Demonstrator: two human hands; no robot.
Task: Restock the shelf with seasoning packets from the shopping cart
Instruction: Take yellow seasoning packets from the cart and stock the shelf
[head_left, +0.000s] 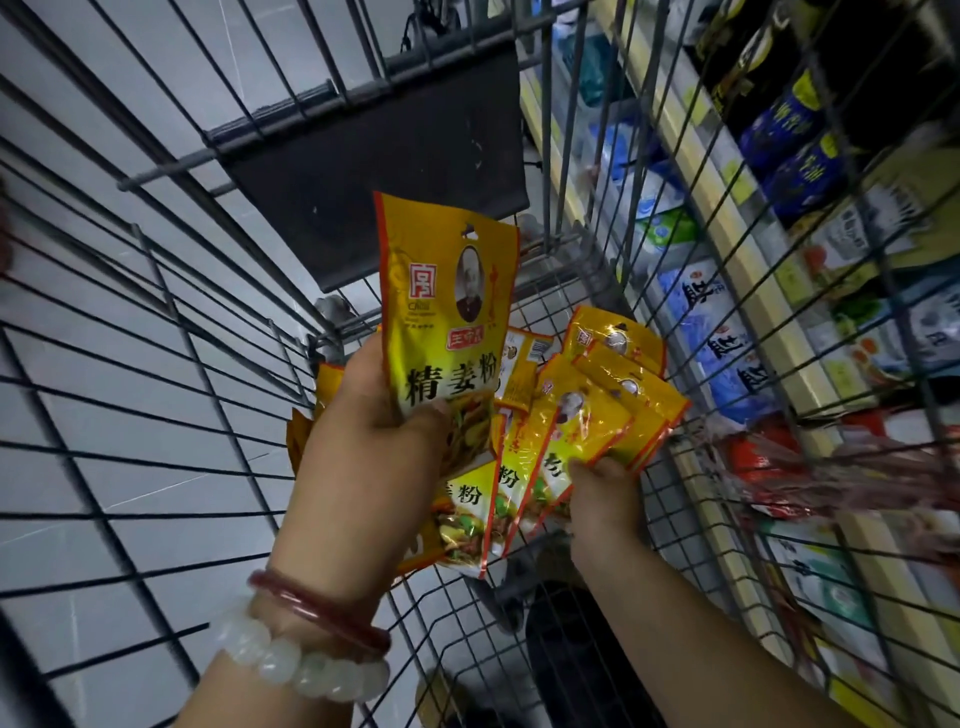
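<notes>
Both my hands are inside the wire shopping cart (156, 322). My left hand (374, 431) grips an upright yellow seasoning packet (441, 306) by its lower part, thumb on the front. My right hand (602, 493) pinches a fanned bunch of the same yellow packets (587, 415) at their lower edge. More yellow packets (524, 374) lie on the cart floor behind and under both hands. The shelf (753, 291) runs along the right, outside the cart wall.
The cart's dark fold-down seat flap (374, 171) stands at the far end. Through the right cart wall I see shelf rows with blue and white bags (727, 353), dark bottles (795, 130) and red packs (769, 467). Grey floor tiles lie to the left.
</notes>
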